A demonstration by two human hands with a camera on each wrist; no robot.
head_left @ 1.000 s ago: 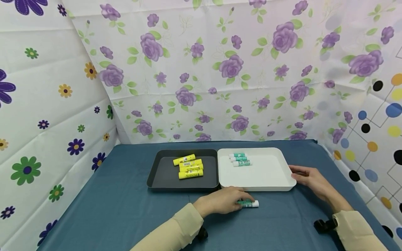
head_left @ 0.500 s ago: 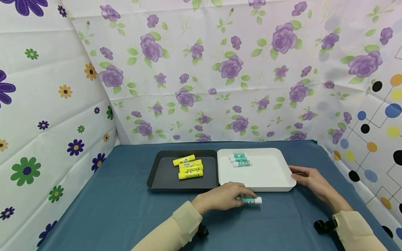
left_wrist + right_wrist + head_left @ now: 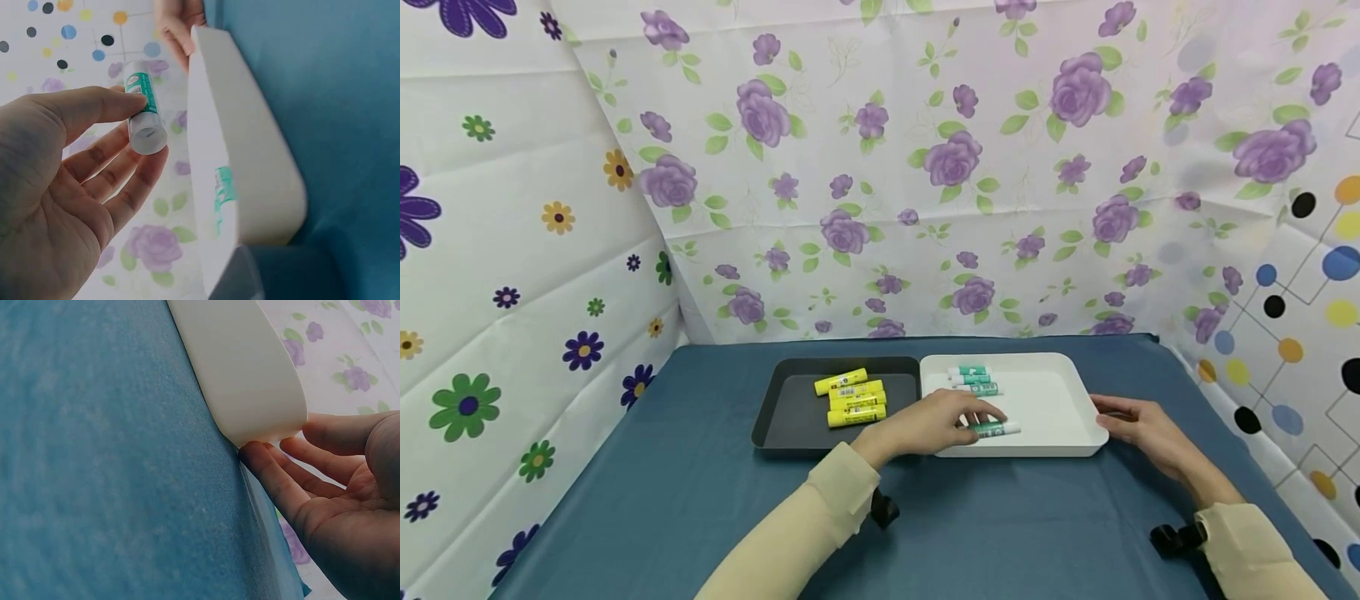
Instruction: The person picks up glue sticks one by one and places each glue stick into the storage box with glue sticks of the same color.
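Note:
My left hand (image 3: 928, 421) pinches a green-and-white glue stick (image 3: 997, 430) between thumb and fingers, over the front part of the white tray (image 3: 1052, 400). In the left wrist view the glue stick (image 3: 139, 84) points one flat white end toward the camera. Three more green-and-white glue sticks (image 3: 978, 389) lie in a row at the tray's back left. My right hand (image 3: 1146, 429) holds the tray's right end. The right wrist view has its thumb at the rim and its fingertips (image 3: 253, 452) low on the wall, near the cloth.
A black tray (image 3: 790, 437) stands against the white tray's left side, with several yellow glue sticks (image 3: 857, 415) in it. Both stand on a blue tablecloth (image 3: 1000, 533). A flowered curtain (image 3: 887, 167) hangs behind the table, with patterned sheets at both sides.
My left hand has lifted the green-and-white glue stick off the tablecloth in front and carried it forward over the white tray. My right hand has stayed at the tray's right end.

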